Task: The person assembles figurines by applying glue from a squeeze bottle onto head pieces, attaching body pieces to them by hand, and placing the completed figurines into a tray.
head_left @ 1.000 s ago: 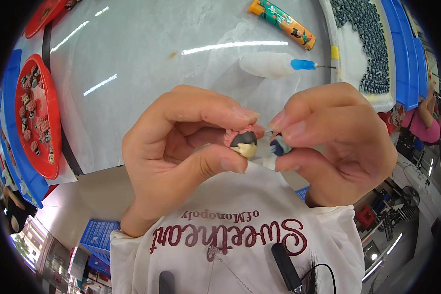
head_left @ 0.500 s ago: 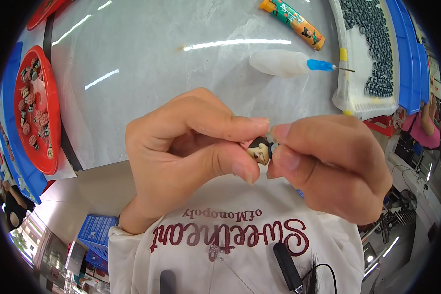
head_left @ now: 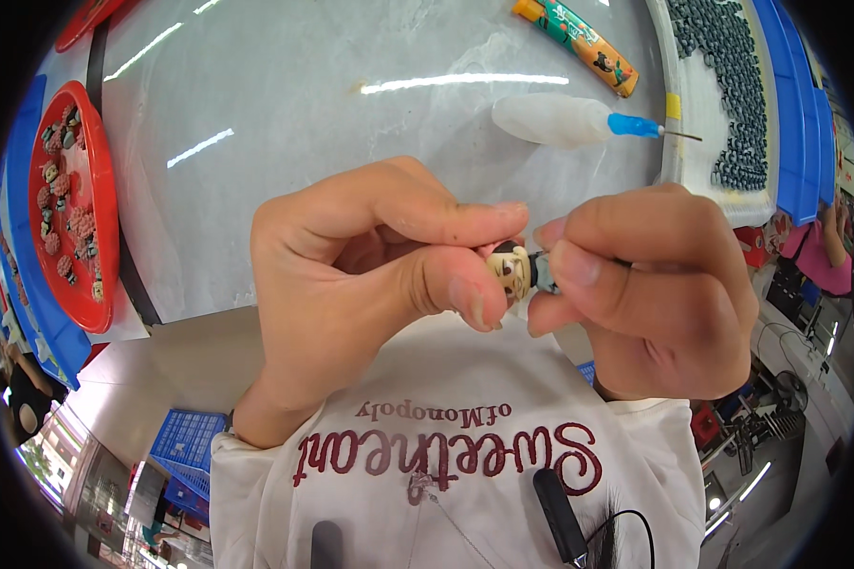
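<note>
In front of my chest, both hands meet on a small figurine [head_left: 510, 270]. My left hand [head_left: 342, 256] pinches its dark-haired head between thumb and forefinger, with the painted face showing between the fingertips. On the other side, my right hand [head_left: 669, 284] is closed on the figurine's dark grey-green body [head_left: 543, 272]. Head and body lie in line and touch at the neck; whether they are joined firmly I cannot tell. My fingers cover much of both parts.
On the grey table [head_left: 285, 114] lie a white squeeze bottle [head_left: 550, 120] with a blue needle tip and an orange-green tube [head_left: 584, 47]. A white tray [head_left: 697, 123] of small dark parts stands right. A red tray [head_left: 109, 190] with several pink-topped figurine pieces stands left.
The figurine has turned, so its face shows more fully and more of its body is visible. My right fingers have shifted on the body; the left hand keeps its pinch.
</note>
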